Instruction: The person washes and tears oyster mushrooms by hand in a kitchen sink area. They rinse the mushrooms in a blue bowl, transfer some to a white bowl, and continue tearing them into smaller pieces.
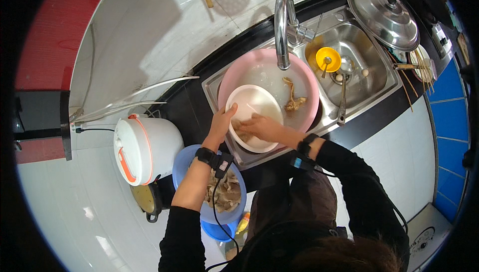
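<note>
A white plastic bowl [258,98] sits tilted inside a pink basin [313,85] of cloudy water. My left hand [220,124] holds the bowl's left rim, thumb over the edge. Down in the bowl, my right hand [262,128] touches wet brown matter [243,134]; its fingertips are blurred, so their grip is unclear. A limp brown piece [293,101], perhaps mushroom, lies in the water to the right of the bowl. Partly under my left forearm, a blue basin [182,159] holds torn, mushroom-like pieces [226,197].
The chrome faucet [283,32] arches over the pink basin. In the right sink [374,81] lie a yellow bowl [327,56] and a ladle [343,92]. A steel lid [389,21] rests behind, near chopsticks [408,88]. A white rice cooker [161,141] stands left.
</note>
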The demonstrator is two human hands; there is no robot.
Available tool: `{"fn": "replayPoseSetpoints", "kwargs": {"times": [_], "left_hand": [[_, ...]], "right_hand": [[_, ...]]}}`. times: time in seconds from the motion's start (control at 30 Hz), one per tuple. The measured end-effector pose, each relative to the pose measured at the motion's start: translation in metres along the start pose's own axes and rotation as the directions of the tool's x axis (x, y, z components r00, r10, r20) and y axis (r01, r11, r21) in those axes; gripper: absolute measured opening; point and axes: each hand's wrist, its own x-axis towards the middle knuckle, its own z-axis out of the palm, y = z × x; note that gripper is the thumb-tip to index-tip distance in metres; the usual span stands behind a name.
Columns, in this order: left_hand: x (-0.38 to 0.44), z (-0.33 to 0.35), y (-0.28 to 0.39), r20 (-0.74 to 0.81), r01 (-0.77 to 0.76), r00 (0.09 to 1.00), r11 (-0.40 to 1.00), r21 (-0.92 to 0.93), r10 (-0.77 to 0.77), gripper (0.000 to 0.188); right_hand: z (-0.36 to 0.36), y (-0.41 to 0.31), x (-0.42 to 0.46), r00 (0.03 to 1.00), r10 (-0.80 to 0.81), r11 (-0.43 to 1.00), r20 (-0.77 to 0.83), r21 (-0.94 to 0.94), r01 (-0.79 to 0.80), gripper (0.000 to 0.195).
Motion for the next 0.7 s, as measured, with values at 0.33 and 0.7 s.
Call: {"fn": "replayPoseSetpoints", "kwargs": {"times": [0.33, 0.7], "left_hand": [[0.002, 0.013, 0.008, -0.120, -0.049, 0.991, 0.994, 0.097, 0.060, 0.052], [-0.001, 0.006, 0.008, -0.018, 0.048, 0.999, 0.999, -0.026, -0.048, 0.058]], "right_hand": [[0.012, 0.024, 0.003, 0.839, 0.520, 0.830, 0.162, -0.329, -0.451, 0.014], [-0.024, 0.047, 0.014, 0.979, 0.202, 0.879, 0.023, -0.446, -0.170, 0.013]]}}
